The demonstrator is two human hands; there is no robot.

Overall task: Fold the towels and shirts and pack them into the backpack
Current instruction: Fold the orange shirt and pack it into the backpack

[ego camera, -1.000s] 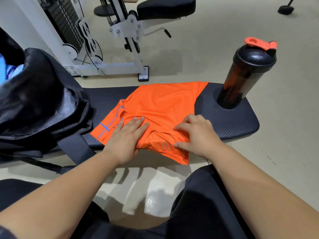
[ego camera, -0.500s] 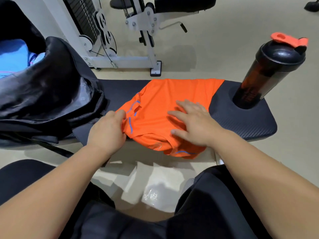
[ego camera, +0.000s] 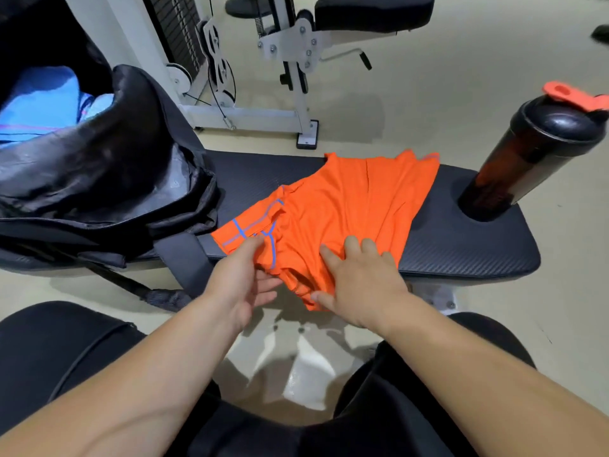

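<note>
Black padded gym bench (ego camera: 461, 258), near edge: orange sports shirt (ego camera: 356, 206), likely limp, light; left hand (ego camera: 237, 285) pinches sleeve hem, the sensible hold; right hand (ego camera: 362, 278) presses flat, fingers spread.

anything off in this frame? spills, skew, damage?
Only the orange shirt with blue trim: it lies skewed and rumpled on the black padded bench, its near corner hanging over the front edge between the left hand and right hand. The dark shaker bottle stands upright; nothing spilled.
</note>
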